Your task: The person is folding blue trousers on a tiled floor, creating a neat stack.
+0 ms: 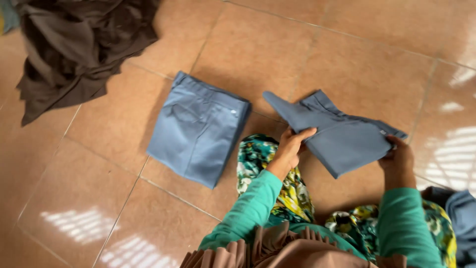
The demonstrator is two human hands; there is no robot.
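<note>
I hold a folded grey-blue pair of trousers (pixel 342 136) a little above the tiled floor. My left hand (pixel 291 146) grips its left edge with the thumb on top. My right hand (pixel 399 161) grips its right corner near the waistband. A second grey-blue pair of trousers (pixel 197 128), folded into a neat rectangle, lies flat on the floor to the left, apart from both hands. My sleeves are green, and my knees are covered by a flowered green and yellow cloth (pixel 260 161).
A heap of dark brown cloth (pixel 74 44) lies at the top left. More blue-grey cloth (pixel 461 218) shows at the right edge. The floor is made of large orange-brown tiles (pixel 297 44) with patches of sunlight.
</note>
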